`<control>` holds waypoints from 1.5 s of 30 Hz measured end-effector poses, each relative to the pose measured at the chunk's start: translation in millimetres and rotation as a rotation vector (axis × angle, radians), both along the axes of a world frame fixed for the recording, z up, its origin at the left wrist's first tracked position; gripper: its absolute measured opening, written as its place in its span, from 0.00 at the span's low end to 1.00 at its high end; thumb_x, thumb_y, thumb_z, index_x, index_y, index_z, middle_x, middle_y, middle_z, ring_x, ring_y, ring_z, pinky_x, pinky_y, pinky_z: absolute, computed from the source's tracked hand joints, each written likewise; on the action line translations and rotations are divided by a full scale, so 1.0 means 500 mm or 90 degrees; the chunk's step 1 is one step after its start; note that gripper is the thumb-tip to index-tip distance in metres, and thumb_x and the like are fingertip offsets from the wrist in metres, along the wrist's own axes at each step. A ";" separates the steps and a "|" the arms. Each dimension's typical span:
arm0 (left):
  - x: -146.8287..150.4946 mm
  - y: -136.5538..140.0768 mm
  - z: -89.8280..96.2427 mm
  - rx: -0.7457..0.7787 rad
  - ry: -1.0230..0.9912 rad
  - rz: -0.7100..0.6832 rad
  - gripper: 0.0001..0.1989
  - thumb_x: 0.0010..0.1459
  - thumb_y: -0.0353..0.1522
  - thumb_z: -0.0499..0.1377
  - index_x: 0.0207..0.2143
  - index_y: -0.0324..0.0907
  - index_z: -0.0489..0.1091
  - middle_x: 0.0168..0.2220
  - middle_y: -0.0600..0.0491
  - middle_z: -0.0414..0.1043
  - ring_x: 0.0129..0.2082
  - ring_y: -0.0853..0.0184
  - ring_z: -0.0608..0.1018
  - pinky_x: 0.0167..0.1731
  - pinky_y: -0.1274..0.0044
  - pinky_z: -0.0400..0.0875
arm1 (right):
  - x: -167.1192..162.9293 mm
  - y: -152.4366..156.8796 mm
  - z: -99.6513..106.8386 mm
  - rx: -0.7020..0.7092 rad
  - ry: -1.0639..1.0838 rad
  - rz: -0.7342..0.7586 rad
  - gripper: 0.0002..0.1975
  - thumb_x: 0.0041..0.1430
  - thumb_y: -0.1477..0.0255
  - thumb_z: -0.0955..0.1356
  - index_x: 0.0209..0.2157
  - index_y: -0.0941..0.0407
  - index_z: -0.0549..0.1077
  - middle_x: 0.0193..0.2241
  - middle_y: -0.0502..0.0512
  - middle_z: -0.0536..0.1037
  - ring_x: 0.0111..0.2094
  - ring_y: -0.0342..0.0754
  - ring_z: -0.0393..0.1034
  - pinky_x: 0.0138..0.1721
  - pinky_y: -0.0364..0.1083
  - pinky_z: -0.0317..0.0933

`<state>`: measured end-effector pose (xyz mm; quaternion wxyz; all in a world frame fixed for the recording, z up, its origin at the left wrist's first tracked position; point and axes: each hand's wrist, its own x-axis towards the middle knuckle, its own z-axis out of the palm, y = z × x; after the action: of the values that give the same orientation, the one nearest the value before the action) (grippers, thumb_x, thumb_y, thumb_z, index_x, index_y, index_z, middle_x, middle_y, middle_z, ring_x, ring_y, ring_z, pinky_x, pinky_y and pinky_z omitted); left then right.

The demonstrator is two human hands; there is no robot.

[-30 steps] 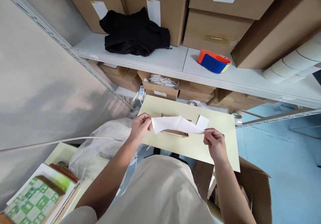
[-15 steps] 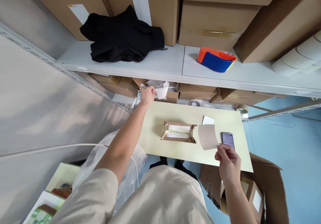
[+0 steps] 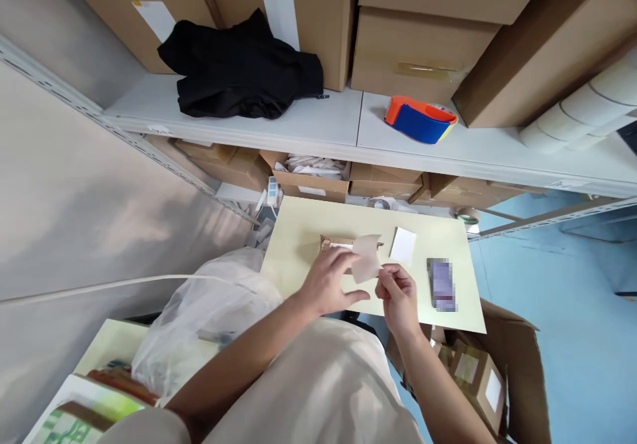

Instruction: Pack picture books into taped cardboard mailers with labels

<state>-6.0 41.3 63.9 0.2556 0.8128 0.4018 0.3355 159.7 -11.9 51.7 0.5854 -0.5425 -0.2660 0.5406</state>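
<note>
My right hand (image 3: 398, 295) pinches a corner of a thin pale label (image 3: 367, 259) between thumb and fingertips. The label stands up above the table, slightly curled. Next to its left edge is my left hand (image 3: 328, 279), with thumb and fingers spread and nothing in them. Behind them on the table lies a small taped cardboard package (image 3: 326, 239), mostly hidden by my left hand and the label. A white stack of paper or card (image 3: 403, 245) lies just beyond my right hand.
The cream table (image 3: 308, 212) holds a phone (image 3: 442, 285) at right. Above runs a shelf (image 3: 343, 125) with a black garment (image 3: 243, 69), an orange and blue band (image 3: 421, 119) and cartons. An open carton (image 3: 525, 371) stands on the floor at right; a plastic bag (image 3: 199, 311) is at left.
My left hand has come back from the open box under the shelf, and the white strip it held is gone from it. My right hand has moved left with the label, over the package.
</note>
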 end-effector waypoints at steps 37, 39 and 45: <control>-0.004 0.050 -0.212 -0.280 0.160 0.349 0.18 0.54 0.31 0.60 0.47 0.45 0.61 0.33 0.54 0.78 0.41 0.61 0.78 0.46 0.67 0.62 | 0.046 0.073 -0.223 -0.079 -0.803 0.096 0.19 0.58 0.64 0.62 0.50 0.57 0.65 0.29 0.55 0.79 0.34 0.52 0.72 0.37 0.48 0.56; -0.004 0.050 -0.223 -0.262 0.154 0.345 0.16 0.55 0.31 0.59 0.46 0.44 0.62 0.33 0.53 0.78 0.41 0.60 0.77 0.45 0.67 0.61 | 0.044 0.072 -0.235 -0.054 -0.832 0.089 0.18 0.59 0.65 0.61 0.49 0.58 0.66 0.29 0.56 0.79 0.35 0.53 0.71 0.39 0.48 0.55; -0.003 0.047 -0.244 -0.214 0.178 0.326 0.12 0.56 0.31 0.58 0.44 0.43 0.64 0.35 0.50 0.77 0.43 0.57 0.74 0.46 0.65 0.60 | 0.043 0.074 -0.259 -0.030 -0.914 0.108 0.17 0.62 0.67 0.59 0.48 0.58 0.69 0.31 0.59 0.78 0.38 0.55 0.68 0.43 0.51 0.53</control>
<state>-7.4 65.0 -58.1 0.2360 0.6701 0.6737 0.2034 181.0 25.1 -77.7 0.2104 -0.7538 -0.6144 0.1000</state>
